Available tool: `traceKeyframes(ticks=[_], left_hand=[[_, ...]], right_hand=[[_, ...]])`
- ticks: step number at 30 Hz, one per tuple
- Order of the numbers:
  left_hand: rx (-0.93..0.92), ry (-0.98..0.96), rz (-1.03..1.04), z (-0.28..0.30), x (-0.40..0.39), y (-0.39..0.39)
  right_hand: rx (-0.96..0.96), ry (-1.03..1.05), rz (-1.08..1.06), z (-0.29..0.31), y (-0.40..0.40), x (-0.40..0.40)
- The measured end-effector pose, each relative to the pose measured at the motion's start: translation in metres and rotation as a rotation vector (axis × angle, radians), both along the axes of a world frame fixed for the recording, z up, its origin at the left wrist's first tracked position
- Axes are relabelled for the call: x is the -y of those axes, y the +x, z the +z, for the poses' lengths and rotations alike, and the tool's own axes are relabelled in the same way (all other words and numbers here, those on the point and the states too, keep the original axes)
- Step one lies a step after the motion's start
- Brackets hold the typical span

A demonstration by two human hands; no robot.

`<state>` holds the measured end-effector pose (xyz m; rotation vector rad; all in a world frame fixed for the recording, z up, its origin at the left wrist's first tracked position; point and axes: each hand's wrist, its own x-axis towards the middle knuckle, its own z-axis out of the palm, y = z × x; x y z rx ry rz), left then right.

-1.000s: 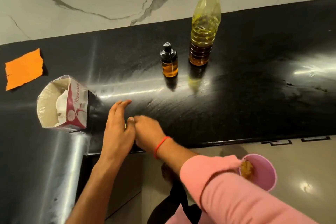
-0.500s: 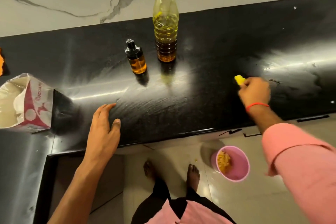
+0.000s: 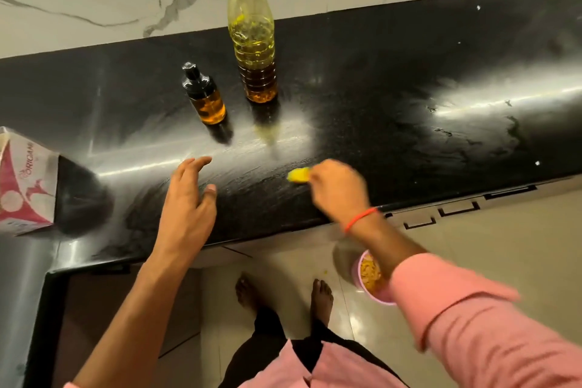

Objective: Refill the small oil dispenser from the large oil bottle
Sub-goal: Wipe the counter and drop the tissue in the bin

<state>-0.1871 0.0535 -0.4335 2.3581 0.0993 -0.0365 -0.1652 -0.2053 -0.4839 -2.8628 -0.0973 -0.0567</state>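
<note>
A tall plastic oil bottle (image 3: 253, 38) with a red cap stands upright at the back of the black counter (image 3: 393, 98), partly filled with amber oil. Left of it and a little nearer stands the small amber oil dispenser (image 3: 206, 96) with a black pump top. My right hand (image 3: 338, 190) pinches a small yellow piece (image 3: 298, 175) just above the counter near the front edge. My left hand (image 3: 189, 198) hovers over the counter with fingers spread and relaxed, holding nothing. Both hands are well in front of the bottles.
A white and red tissue carton (image 3: 23, 183) lies at the left edge. On the tiled floor below the counter stands a pink tub (image 3: 374, 285) with yellowish scraps, partly behind my right arm. My bare feet (image 3: 283, 296) are beside it. A marble wall backs the counter.
My right hand, which had swung out to the right with the yellow piece, has come back toward the middle front of the counter. The left hand lifted and spread slightly.
</note>
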Motion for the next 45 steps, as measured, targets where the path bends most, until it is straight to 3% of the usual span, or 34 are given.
traceKeyframes(ticks=[4,6,8,10,15,19,23,27,30,38,45], left_hand=[[-0.017,0.050,0.061,0.000,-0.019,-0.018],[-0.007,0.061,0.083,-0.002,-0.023,-0.022],[-0.006,0.052,0.075,-0.003,-0.021,-0.022],[-0.009,0.038,0.045,-0.004,-0.013,-0.019],[-0.004,0.004,-0.059,-0.006,0.022,-0.006],[-0.014,-0.003,-0.092,-0.003,0.038,-0.001],[-0.066,0.025,-0.113,-0.003,0.036,-0.005],[-0.069,0.036,-0.128,-0.004,0.035,-0.008],[-0.066,0.041,-0.141,-0.004,0.037,-0.008],[-0.080,0.082,-0.205,-0.002,0.050,-0.011],[-0.093,0.146,-0.204,-0.006,0.050,-0.007]], right_hand=[[-0.023,0.010,-0.489,0.008,0.014,0.135],[-0.014,0.095,-0.693,0.009,0.010,0.156],[0.009,0.175,-0.739,0.006,0.005,0.132],[0.021,0.194,-0.617,-0.001,-0.007,0.072],[-0.029,0.198,0.062,0.001,-0.056,-0.085],[-0.020,0.126,0.182,0.004,-0.052,-0.072],[0.092,0.074,-0.192,-0.008,-0.031,0.042],[0.007,0.070,-0.569,-0.002,-0.041,0.168],[0.028,0.137,-0.799,-0.002,-0.071,0.210],[0.051,0.370,-0.954,-0.036,-0.169,0.206],[-0.132,0.364,-1.084,-0.065,-0.196,0.205]])
